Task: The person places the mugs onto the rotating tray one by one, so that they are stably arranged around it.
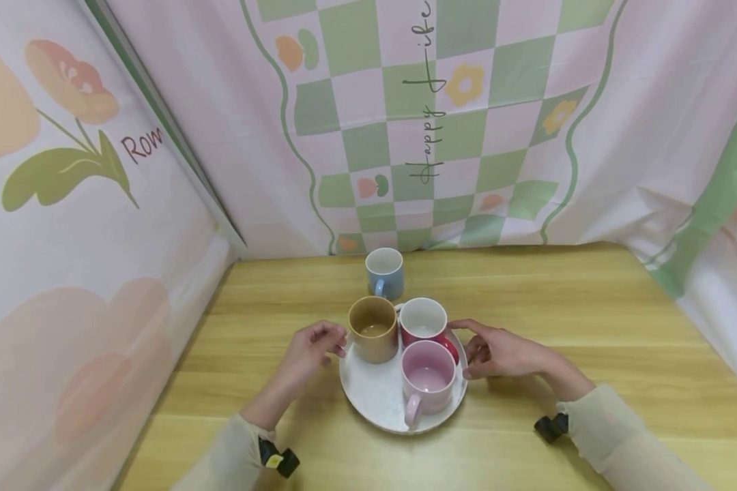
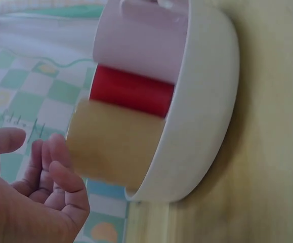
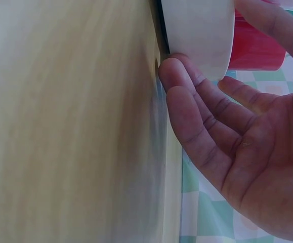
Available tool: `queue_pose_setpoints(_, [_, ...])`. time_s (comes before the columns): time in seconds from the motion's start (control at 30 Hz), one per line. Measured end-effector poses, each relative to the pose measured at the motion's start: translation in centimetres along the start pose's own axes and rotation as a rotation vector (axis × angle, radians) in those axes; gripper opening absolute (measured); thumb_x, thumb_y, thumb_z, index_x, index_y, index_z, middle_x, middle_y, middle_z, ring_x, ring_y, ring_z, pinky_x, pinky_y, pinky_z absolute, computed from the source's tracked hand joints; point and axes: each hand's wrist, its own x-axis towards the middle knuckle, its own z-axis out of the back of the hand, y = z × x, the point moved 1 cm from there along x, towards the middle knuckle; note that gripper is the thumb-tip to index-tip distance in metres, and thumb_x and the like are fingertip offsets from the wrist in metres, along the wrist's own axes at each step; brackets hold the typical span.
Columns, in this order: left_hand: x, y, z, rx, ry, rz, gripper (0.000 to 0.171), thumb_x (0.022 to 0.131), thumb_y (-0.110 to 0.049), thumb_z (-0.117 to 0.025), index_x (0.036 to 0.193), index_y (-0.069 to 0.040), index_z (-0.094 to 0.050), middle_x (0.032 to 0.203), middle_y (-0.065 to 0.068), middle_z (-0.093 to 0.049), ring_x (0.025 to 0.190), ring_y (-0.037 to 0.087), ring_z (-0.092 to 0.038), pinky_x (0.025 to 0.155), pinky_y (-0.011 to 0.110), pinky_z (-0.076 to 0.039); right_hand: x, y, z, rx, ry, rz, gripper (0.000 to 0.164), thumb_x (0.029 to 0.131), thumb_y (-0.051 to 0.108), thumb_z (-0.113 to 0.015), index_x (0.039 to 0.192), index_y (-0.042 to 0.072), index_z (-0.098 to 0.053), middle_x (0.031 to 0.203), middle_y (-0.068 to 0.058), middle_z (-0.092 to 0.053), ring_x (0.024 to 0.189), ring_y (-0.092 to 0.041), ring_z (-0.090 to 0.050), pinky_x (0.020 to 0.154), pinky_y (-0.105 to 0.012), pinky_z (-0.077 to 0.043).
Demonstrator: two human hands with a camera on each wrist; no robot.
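A round white tray [image 1: 368, 395] with a raised wall stands on the table, bearing three mugs. The tan mug [image 1: 377, 346] is at its back left, a red mug [image 1: 424, 317] with white inside at the back right, and a pink mug [image 1: 432, 395] in front. My left hand [image 1: 313, 351] is beside the tan mug, fingers loosely bent with nothing between them. At the tray's right side is my right hand [image 1: 500, 351], its fingers relaxed and fingertips right at the white wall [image 3: 199, 35]. Behind the tray, a blue mug [image 1: 388, 281] stands on the table.
The wooden table [image 1: 270, 293] meets a checked curtain [image 1: 417, 136] at the back. A flower-printed cloth wall [image 1: 98, 273] bounds the left, and another curtain [image 1: 706, 225] hangs on the right.
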Motion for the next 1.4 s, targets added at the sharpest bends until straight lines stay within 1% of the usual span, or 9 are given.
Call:
queue_pose_setpoints(0.2, [1.8, -0.3, 1.1, -0.059, -0.066, -0.012, 0.028, 0.101, -0.028, -0.058, 0.108, -0.002, -0.065, 0.094, 0.004, -0.065, 0.081, 0.014, -0.063, 0.067, 0.026, -0.048, 0.0, 0.0, 0.0, -0.003, 0.001, 0.000, 0.088, 0.082, 0.023, -0.081, 0.152, 0.013, -0.029, 0.097, -0.007, -0.071, 0.084, -0.017, -0.069, 0.070, -0.027, -0.059])
queue_pose_setpoints(0.4, [3.3, -0.5, 1.8, -0.062, -0.087, 0.008, 0.032, 0.100, -0.033, -0.059, 0.111, -0.004, -0.065, 0.097, 0.003, -0.066, 0.083, 0.013, -0.063, 0.069, 0.026, -0.049, 0.0, 0.1, 0.1, -0.019, -0.001, -0.009, 0.088, 0.082, 0.025, -0.081, 0.152, 0.014, -0.030, 0.099, -0.007, -0.070, 0.085, -0.016, -0.068, 0.071, -0.027, -0.059])
queue_pose_setpoints(0.57, [4.3, -0.6, 2.1, -0.047, -0.078, 0.037, 0.032, 0.101, -0.034, -0.057, 0.113, -0.006, -0.065, 0.106, 0.009, -0.066, 0.086, 0.013, -0.063, 0.072, 0.027, -0.049, 0.0, 0.1, 0.1, -0.015, -0.001, -0.011, 0.088, 0.082, 0.024, -0.081, 0.153, 0.013, -0.029, 0.099, -0.008, -0.070, 0.085, -0.017, -0.069, 0.071, -0.027, -0.059])
queue_pose_setpoints(0.77, [5.3, -0.6, 2.2, -0.043, -0.069, 0.045, 0.034, 0.102, -0.036, -0.056, 0.114, -0.006, -0.065, 0.101, 0.002, -0.065, 0.087, 0.013, -0.063, 0.071, 0.026, -0.048, 0.0, 0.1, 0.0, -0.007, -0.003, -0.008, 0.088, 0.083, 0.024, -0.081, 0.153, 0.012, -0.029, 0.099, -0.008, -0.070, 0.085, -0.017, -0.069, 0.070, -0.028, -0.059])
queue_pose_setpoints(0.9, [6.1, -0.5, 2.3, -0.066, -0.054, 0.062, 0.032, 0.102, -0.034, -0.056, 0.114, -0.006, -0.065, 0.104, 0.004, -0.065, 0.087, 0.012, -0.062, 0.069, 0.025, -0.046, 0.0, 0.1, -0.1, -0.001, -0.004, -0.005, 0.088, 0.083, 0.023, -0.081, 0.152, 0.011, -0.029, 0.099, -0.009, -0.070, 0.085, -0.018, -0.069, 0.070, -0.028, -0.059])
queue_pose_setpoints(1.0, [6.7, -0.3, 2.3, -0.059, -0.047, 0.072, 0.036, 0.102, -0.034, -0.056, 0.119, -0.004, -0.064, 0.107, 0.005, -0.066, 0.087, 0.011, -0.062, 0.071, 0.025, -0.047, -0.1, 0.1, -0.1, -0.002, -0.004, -0.007, 0.088, 0.083, 0.023, -0.081, 0.152, 0.012, -0.029, 0.099, -0.009, -0.070, 0.085, -0.018, -0.069, 0.070, -0.028, -0.059])
queue_pose_setpoints(1.1, [7.4, 0.0, 2.3, -0.050, -0.034, 0.079, 0.042, 0.102, -0.034, -0.055, 0.127, -0.001, -0.061, 0.107, 0.004, -0.067, 0.087, 0.010, -0.062, 0.075, 0.027, -0.048, -0.1, 0.1, 0.0, -0.003, -0.004, -0.009, 0.088, 0.083, 0.023, -0.081, 0.152, 0.012, -0.029, 0.099, -0.009, -0.070, 0.085, -0.018, -0.069, 0.069, -0.028, -0.059])
queue_pose_setpoints(1.2, [8.1, 0.3, 2.2, -0.050, -0.012, 0.085, 0.045, 0.102, -0.033, -0.054, 0.131, 0.001, -0.058, 0.110, 0.007, -0.067, 0.087, 0.010, -0.062, 0.080, 0.030, -0.049, -0.1, 0.1, 0.0, -0.005, -0.002, -0.010, 0.088, 0.082, 0.024, -0.081, 0.153, 0.012, -0.029, 0.099, -0.009, -0.070, 0.085, -0.018, -0.069, 0.069, -0.028, -0.059])
queue_pose_setpoints(1.4, [9.3, 0.8, 2.0, -0.067, 0.026, 0.112, 0.044, 0.103, -0.033, -0.053, 0.132, -0.001, -0.058, 0.122, 0.014, -0.065, 0.098, 0.015, -0.063, 0.094, 0.039, -0.049, -0.1, 0.1, 0.0, -0.009, -0.003, -0.014, 0.088, 0.082, 0.024, -0.081, 0.153, 0.012, -0.029, 0.100, -0.009, -0.069, 0.086, -0.018, -0.069, 0.070, -0.028, -0.059])
